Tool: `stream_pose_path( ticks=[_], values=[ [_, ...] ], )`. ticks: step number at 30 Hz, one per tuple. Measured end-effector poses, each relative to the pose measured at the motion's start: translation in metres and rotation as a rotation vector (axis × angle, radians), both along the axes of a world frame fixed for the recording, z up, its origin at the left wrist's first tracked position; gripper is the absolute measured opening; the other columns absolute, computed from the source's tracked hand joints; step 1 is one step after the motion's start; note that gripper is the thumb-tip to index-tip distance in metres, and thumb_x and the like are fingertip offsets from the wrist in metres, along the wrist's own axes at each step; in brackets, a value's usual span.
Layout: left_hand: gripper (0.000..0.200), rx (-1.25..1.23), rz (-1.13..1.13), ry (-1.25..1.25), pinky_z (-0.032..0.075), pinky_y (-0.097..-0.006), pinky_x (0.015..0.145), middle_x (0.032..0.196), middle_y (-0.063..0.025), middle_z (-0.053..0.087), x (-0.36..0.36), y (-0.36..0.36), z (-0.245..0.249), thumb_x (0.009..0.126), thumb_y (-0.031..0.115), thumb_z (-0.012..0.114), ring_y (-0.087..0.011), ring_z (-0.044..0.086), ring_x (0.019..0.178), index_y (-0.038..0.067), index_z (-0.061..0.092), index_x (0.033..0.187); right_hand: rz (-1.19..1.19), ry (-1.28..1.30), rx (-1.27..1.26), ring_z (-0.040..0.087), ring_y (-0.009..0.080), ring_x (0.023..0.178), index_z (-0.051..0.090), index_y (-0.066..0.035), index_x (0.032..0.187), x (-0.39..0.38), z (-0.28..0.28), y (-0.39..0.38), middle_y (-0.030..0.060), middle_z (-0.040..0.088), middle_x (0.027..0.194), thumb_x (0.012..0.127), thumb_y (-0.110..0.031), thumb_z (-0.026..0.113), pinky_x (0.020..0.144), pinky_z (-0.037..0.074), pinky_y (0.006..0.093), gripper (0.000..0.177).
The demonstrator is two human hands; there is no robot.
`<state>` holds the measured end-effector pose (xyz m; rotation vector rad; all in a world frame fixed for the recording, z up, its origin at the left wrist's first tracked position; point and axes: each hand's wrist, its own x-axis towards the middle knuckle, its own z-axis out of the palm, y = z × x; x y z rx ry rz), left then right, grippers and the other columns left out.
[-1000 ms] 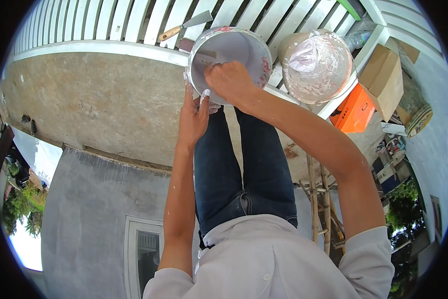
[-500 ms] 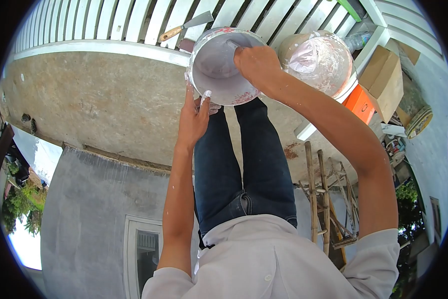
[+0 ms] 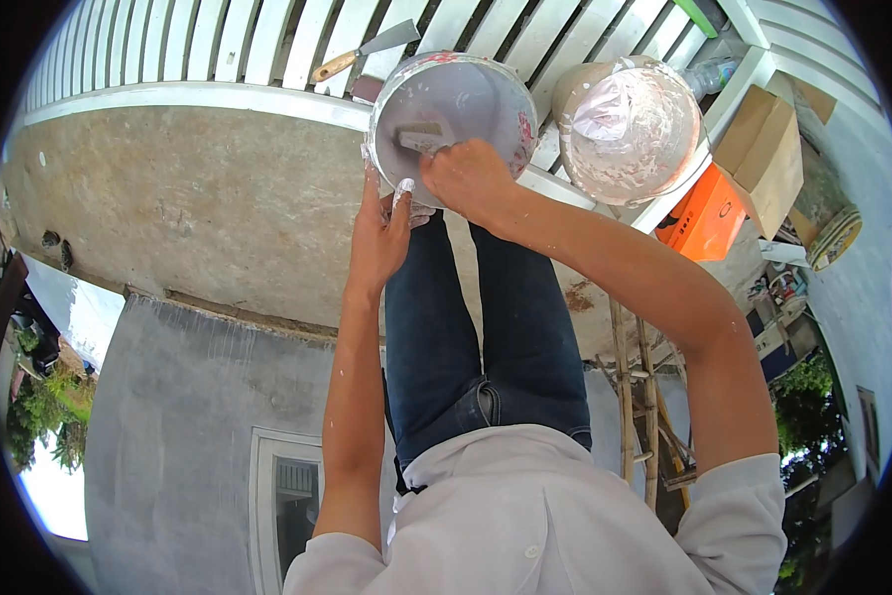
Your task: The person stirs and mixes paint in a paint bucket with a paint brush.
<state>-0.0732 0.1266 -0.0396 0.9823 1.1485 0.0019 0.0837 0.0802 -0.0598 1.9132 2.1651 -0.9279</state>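
Observation:
A round bucket, whitish with pale residue and red smears on its wall, is tilted so that its mouth faces me. My left hand steadies its near-left side, with white-smeared fingers spread against the outside and rim. Inside the bucket, my right hand grips a flat scraper; its pale blade lies against the inner wall, and its handle is mostly hidden in my fist. Beyond the bucket, a wooden-handled putty knife lies on white slats.
To the right stands a second, paint-crusted bucket with a pinkish plastic bag on top. Past it are an orange box, a cardboard box and a clear plastic bottle. A wooden ladder is behind my right side.
My right hand has swept the scraper from the bucket's upper right side toward its lower left. My left hand stays on the bucket, which has shifted slightly.

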Motion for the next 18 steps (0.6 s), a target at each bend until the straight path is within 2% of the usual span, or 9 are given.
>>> stream_pose_path(
  ticks=[7, 10, 12, 16, 18],
  values=[
    [0.062, -0.028, 0.040, 0.009, 0.055, -0.0306, 0.075, 0.106, -0.0195, 0.062, 0.005, 0.002, 0.007, 0.097, 0.006, 0.045, -0.0186, 0.064, 0.088, 0.003, 0.010, 0.148, 0.097, -0.104, -0.182, 0.070, 0.0196, 0.074, 0.070, -0.010, 0.079, 0.036, 0.015, 0.008, 0.0061, 0.070, 0.080, 0.073, -0.008, 0.066, 0.056, 0.052, 0.0294, 0.007],
    [0.062, -0.020, 0.022, -0.011, 0.056, -0.0319, 0.076, 0.107, -0.0198, 0.061, 0.004, -0.001, 0.002, 0.097, 0.006, 0.043, -0.0202, 0.064, 0.089, 0.004, 0.009, 0.148, 0.031, -0.165, -0.204, 0.070, 0.0201, 0.076, 0.070, -0.008, 0.082, 0.059, 0.019, 0.023, 0.0069, 0.070, 0.081, 0.072, -0.007, 0.068, 0.058, 0.053, 0.0297, 0.010],
    [0.061, -0.036, -0.014, 0.011, 0.057, -0.0337, 0.076, 0.110, -0.0202, 0.060, 0.003, 0.001, 0.003, 0.098, 0.006, 0.041, -0.0224, 0.065, 0.091, 0.006, 0.006, 0.149, 0.015, -0.188, -0.187, 0.070, 0.0204, 0.076, 0.069, -0.007, 0.082, 0.063, 0.016, 0.034, 0.0075, 0.070, 0.080, 0.071, -0.006, 0.069, 0.059, 0.053, 0.0296, 0.011],
    [0.062, -0.024, 0.031, -0.003, 0.055, -0.0312, 0.075, 0.103, -0.0196, 0.063, 0.003, 0.001, 0.004, 0.097, 0.008, 0.046, -0.0195, 0.065, 0.088, 0.003, 0.011, 0.148, -0.024, -0.130, -0.134, 0.070, 0.0210, 0.074, 0.067, -0.005, 0.082, 0.049, 0.015, 0.048, 0.0087, 0.070, 0.078, 0.070, -0.006, 0.068, 0.058, 0.053, 0.0292, 0.012],
    [0.062, -0.020, 0.029, -0.018, 0.055, -0.0308, 0.075, 0.103, -0.0194, 0.063, 0.001, 0.001, 0.002, 0.097, 0.008, 0.046, -0.0192, 0.064, 0.088, 0.002, 0.010, 0.148, -0.047, -0.093, -0.013, 0.069, 0.0226, 0.066, 0.063, -0.002, 0.086, 0.034, 0.001, 0.042, 0.0096, 0.067, 0.072, 0.071, -0.007, 0.065, 0.053, 0.052, 0.0314, 0.016]
  ],
)
